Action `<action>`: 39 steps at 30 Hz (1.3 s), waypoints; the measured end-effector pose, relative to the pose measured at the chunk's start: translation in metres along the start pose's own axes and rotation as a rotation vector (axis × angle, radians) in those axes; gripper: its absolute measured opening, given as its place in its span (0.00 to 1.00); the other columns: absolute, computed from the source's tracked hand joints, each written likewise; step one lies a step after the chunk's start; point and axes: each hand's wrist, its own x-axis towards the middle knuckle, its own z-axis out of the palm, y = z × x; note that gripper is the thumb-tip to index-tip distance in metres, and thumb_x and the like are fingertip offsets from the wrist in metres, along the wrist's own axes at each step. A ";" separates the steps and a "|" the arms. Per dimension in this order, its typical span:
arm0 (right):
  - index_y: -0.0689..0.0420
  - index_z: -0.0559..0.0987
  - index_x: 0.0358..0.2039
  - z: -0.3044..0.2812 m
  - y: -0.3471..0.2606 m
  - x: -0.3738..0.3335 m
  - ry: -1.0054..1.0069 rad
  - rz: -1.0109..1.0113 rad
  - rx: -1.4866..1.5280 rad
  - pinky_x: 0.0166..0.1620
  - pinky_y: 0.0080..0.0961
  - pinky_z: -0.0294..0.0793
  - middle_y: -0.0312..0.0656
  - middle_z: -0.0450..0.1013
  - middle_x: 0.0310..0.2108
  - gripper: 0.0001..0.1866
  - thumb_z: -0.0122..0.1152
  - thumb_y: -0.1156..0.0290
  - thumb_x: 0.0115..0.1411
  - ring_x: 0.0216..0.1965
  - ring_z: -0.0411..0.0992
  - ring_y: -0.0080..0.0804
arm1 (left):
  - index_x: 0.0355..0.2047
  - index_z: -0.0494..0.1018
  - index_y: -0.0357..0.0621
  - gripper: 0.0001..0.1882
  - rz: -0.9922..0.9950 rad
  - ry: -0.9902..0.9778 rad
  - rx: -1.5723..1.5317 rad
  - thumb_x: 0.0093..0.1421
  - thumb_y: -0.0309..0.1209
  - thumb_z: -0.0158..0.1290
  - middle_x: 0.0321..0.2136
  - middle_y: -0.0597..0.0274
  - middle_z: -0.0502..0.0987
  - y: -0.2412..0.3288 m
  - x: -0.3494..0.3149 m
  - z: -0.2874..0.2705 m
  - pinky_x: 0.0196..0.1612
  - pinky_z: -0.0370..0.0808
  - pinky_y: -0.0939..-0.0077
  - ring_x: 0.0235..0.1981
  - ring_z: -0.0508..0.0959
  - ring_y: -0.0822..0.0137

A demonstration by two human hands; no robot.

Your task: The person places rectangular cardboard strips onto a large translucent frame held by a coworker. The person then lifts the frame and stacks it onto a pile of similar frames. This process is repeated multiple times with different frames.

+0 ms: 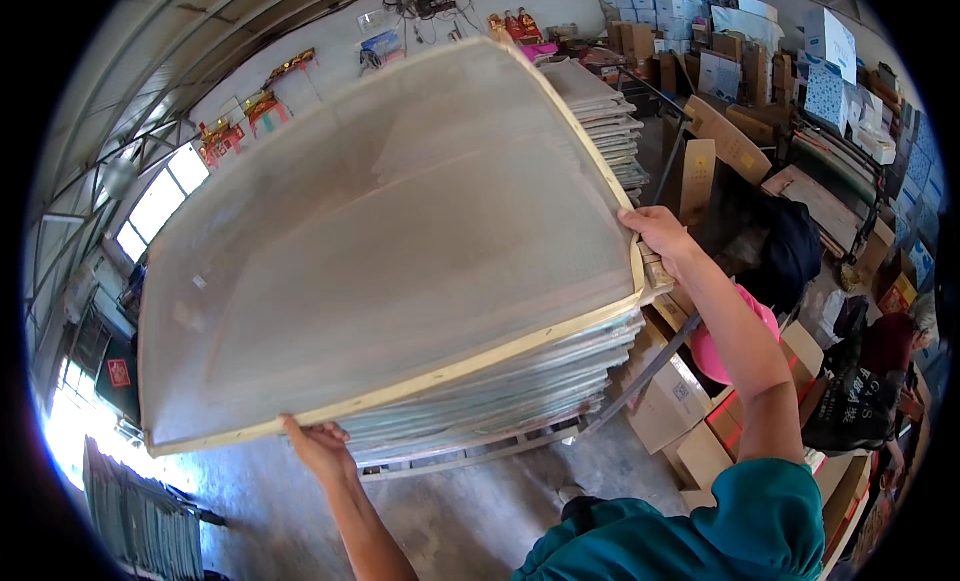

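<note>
A large rectangular mesh screen (400,231) with a pale wooden frame spans the middle of the view, tilted. Its fine grey mesh lets faint shapes show through. My left hand (320,451) is closed on the near edge of the frame, toward its left end, thumb on top. At the right edge, close to the near right corner, my right hand (657,241) grips the frame. Below the screen lies a tall stack of similar flat frames (500,393), partly hidden by it. Whether the screen touches the stack, I cannot tell.
Another pile of flat frames (607,121) rises behind the screen. On the right are cardboard boxes (665,401), a pink basin (735,336) and a person in a dark apron (860,391). More frames (140,511) stand at lower left on the concrete floor (470,521).
</note>
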 end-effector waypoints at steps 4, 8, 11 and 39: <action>0.66 0.75 0.33 -0.006 0.011 0.052 0.041 0.135 -0.137 0.29 0.28 0.73 0.43 0.72 0.26 0.14 0.58 0.65 0.54 0.25 0.72 0.30 | 0.34 0.65 0.43 0.27 -0.142 0.026 0.117 0.58 0.57 0.37 0.12 0.64 0.63 -0.039 0.060 0.033 0.13 0.61 0.80 0.12 0.64 0.72; 0.67 0.74 0.30 -0.018 0.026 0.090 0.017 0.287 -0.149 0.27 0.30 0.72 0.44 0.72 0.25 0.14 0.59 0.66 0.53 0.25 0.72 0.33 | 0.30 0.65 0.42 0.29 -0.260 0.031 0.303 0.56 0.59 0.37 0.10 0.64 0.63 -0.066 0.080 0.054 0.12 0.63 0.78 0.10 0.64 0.70; 0.65 0.75 0.30 -0.020 0.032 0.108 -0.006 0.211 -0.536 0.29 0.32 0.72 0.46 0.72 0.23 0.14 0.58 0.65 0.52 0.26 0.73 0.34 | 0.24 0.65 0.42 0.31 -0.393 -0.011 0.480 0.56 0.61 0.35 0.08 0.63 0.63 -0.065 0.087 0.042 0.11 0.64 0.77 0.08 0.65 0.69; 0.62 0.75 0.30 0.275 0.266 -0.403 -1.765 -1.247 -0.854 0.34 0.36 0.70 0.49 0.72 0.27 0.07 0.53 0.74 0.50 0.29 0.71 0.47 | 0.46 0.64 0.41 0.25 -0.852 1.274 0.903 0.49 0.40 0.50 0.38 0.44 0.72 -0.103 -0.711 -0.344 0.45 0.68 0.59 0.42 0.71 0.48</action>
